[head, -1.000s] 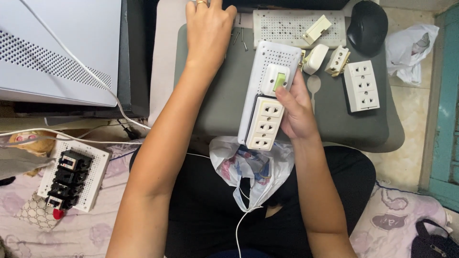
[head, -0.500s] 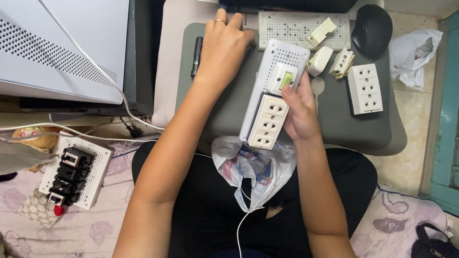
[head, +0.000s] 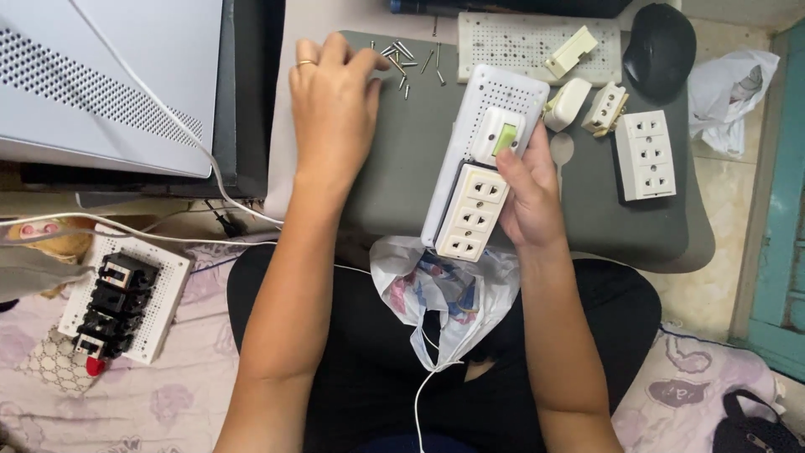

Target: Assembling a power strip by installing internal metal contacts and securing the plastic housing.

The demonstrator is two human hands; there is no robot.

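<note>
The right hand (head: 528,197) is clamped on a white perforated board (head: 482,159) with a socket block, over the surface's (head: 402,176) near edge. The left hand (head: 331,109), fingers together, touches loose screws (head: 407,63) near the far edge.

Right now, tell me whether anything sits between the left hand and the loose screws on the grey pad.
Nothing visible does. The left hand lies flat on the grey pad, fingertips beside the scattered screws. The right hand holds the perforated board with sockets, off to the side.
</note>
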